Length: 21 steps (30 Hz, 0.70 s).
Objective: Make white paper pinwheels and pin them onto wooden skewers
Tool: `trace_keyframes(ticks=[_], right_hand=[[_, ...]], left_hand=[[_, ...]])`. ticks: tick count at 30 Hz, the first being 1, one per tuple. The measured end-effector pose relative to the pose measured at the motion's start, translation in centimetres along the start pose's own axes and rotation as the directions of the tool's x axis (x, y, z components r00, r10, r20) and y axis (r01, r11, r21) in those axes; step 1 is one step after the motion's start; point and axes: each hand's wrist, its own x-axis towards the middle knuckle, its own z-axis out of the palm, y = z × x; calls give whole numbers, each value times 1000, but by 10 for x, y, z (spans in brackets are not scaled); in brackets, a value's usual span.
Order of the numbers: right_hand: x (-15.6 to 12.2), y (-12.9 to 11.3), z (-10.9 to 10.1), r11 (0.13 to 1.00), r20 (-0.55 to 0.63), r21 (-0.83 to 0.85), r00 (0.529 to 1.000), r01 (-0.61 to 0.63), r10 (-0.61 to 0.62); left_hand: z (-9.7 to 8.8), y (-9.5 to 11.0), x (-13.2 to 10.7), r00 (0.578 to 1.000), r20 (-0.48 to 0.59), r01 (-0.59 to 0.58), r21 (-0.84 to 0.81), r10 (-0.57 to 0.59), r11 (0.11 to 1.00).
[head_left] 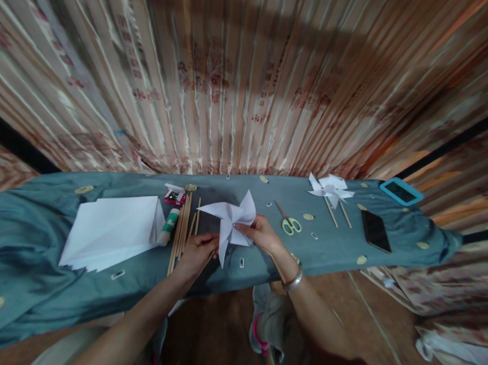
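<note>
You hold a white pinwheel (228, 219) over the surface (333, 248), between its near and far edges; your right hand (264, 233) has its fingers gripping it near the middle; your left hand (199, 250) has fingers closed, on what I cannot tell; scissors (288, 222) lie rightward.

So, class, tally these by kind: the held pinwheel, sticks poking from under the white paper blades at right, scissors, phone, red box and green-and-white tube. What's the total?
Held pinwheel: 1
Sticks at right: 2
Scissors: 1
Phone: 1
Red box: 1
Green-and-white tube: 1
Total: 7
</note>
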Motion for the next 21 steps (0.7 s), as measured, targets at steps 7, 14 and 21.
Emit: trace_keyframes(ticks=[7,14,21], right_hand=[[1,11,-2,1000,31,-26,999,7,-7],[5,27,-4,997,70,-61,997,-39,44],[-1,12,0,989,201,-115,973,-92,114]], left_hand=[[-3,-7,1,999,-2,37,-15,-37,999],[-7,-13,-11,996,-2,84,-22,-84,996],[-5,-18,-38,989,-67,125,-125,-135,984]])
